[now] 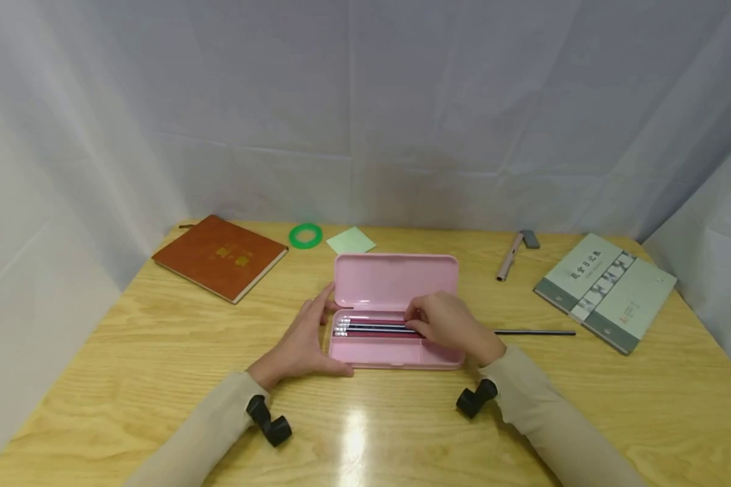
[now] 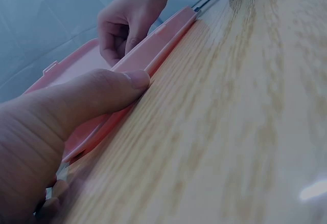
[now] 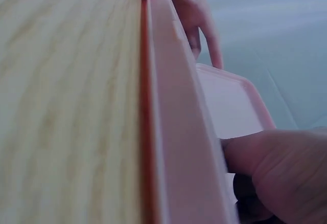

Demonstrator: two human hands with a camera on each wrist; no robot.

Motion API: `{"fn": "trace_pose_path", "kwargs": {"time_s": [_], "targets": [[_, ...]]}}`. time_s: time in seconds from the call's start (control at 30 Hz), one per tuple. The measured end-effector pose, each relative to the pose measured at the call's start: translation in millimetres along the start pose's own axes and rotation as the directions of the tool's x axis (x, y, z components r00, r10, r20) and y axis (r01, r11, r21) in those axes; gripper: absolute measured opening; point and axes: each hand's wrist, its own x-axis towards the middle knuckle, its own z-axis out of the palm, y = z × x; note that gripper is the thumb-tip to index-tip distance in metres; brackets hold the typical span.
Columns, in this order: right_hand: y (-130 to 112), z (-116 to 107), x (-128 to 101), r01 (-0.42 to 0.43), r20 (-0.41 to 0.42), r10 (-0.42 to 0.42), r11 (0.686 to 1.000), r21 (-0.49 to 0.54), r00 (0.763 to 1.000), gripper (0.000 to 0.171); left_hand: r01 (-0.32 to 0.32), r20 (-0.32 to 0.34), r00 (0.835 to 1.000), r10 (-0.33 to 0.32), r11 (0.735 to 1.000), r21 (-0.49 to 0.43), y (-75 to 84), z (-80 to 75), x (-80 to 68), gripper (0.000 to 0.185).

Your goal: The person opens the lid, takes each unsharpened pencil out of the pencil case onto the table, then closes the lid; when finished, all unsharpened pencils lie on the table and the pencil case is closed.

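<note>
A pink pencil case (image 1: 374, 352) lies with its lid (image 1: 396, 281) raised on the far side. Several striped pencils (image 1: 371, 329) with pale ends rest side by side in its back compartment. My left hand (image 1: 304, 341) grips the case at its left end; in the left wrist view, the thumb (image 2: 117, 88) lies along the front wall. My right hand (image 1: 451, 325) reaches into the case from the right, thumb and forefinger pinching a pencil at the right part of the row. Its fingertips are partly hidden behind the case wall in the right wrist view.
A dark pencil (image 1: 536, 332) lies on the table right of the case. Behind are a green tape ring (image 1: 306, 236), pale green sticky notes (image 1: 352, 239), a pen (image 1: 510, 257) and a grey eraser (image 1: 530, 239). A brown notebook (image 1: 219, 257) is left, a green-grey book (image 1: 609, 291) right.
</note>
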Motion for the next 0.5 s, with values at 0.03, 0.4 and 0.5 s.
{"fn": "trace_pose_path", "kwargs": {"time_s": [0.03,0.4,0.5], "targets": [[-0.1,-0.5,0.2,0.003,0.006,-0.003,1.000,-0.002,1.000,0.006,0.000,-0.001,1.000,0.000,1.000,0.001,-0.2,0.2,0.0,0.143],[-2.1,-2.7,1.4,0.029,0.037,-0.028,0.999,-0.028,0.999,0.006,-0.008,-0.009,1.000,0.008,1.000,0.007,-2.2,1.1,-0.1,0.142],[-0.9,-2.8,1.8,0.028,0.034,-0.028,0.999,0.017,0.999,0.005,-0.005,-0.005,1.000,0.005,1.000,0.007,-1.8,0.4,-0.2,0.142]]}}
